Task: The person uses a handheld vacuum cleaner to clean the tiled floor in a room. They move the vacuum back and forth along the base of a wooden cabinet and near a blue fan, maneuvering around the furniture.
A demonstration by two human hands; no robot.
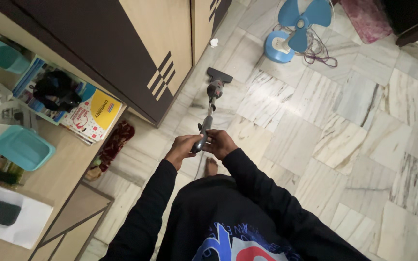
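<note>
I stand on a marble tile floor (pixel 364 125) holding a grey stick vacuum cleaner (pixel 208 116) out in front of me. Both my left hand (pixel 184 147) and my right hand (pixel 220 143) are closed around its handle at waist height. The wand slopes away from me down to the dark floor head (pixel 218 75), which rests on the tiles close to the base of a brown and beige wardrobe (pixel 136 43). My bare foot (pixel 211 166) shows below the hands.
A wooden desk (pixel 64 164) at left carries teal tubs, books, paper and a dark pad. A blue table fan (pixel 293 26) with its cord sits on the floor ahead. A reddish cloth (pixel 114 142) lies by the wardrobe, a pink mat (pixel 366 17) at top right.
</note>
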